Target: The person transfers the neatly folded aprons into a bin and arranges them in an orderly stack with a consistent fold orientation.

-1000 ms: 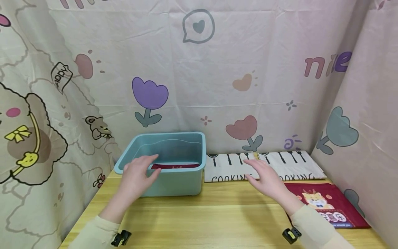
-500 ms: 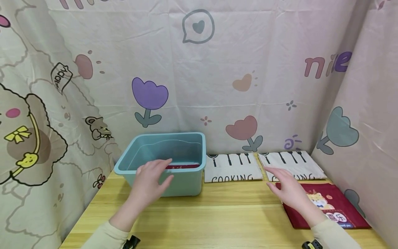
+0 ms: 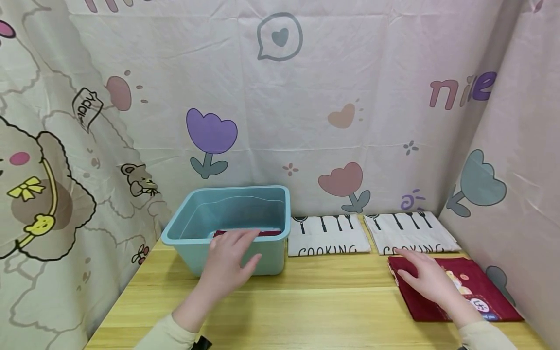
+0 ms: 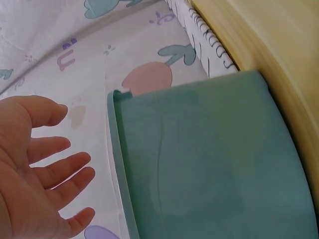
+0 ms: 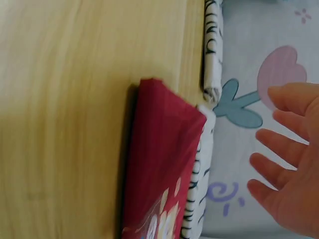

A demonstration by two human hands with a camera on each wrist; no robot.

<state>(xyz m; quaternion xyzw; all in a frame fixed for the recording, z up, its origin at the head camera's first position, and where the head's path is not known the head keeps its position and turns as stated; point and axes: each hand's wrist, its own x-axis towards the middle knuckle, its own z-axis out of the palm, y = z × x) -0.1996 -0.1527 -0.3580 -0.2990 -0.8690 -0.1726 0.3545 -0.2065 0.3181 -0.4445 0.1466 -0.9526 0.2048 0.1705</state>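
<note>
2 hands spread open: left hand [image 3: 229,257] before teal bin [image 3: 267,255], right hand [image 3: 426,277] over red cloth [image 3: 481,291].

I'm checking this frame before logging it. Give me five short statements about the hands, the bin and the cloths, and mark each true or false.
1. The left hand is in front of the teal bin, fingers spread, holding nothing. True.
2. The right hand grips a white COOKING cloth. False: it is over the red folded cloth, fingers extended.
3. Two white COOKING cloths lie side by side at the back of the table. True.
4. The teal bin is empty. False: something red lies inside.
5. The bin stands right of the cloths. False: it stands to their left.
</note>
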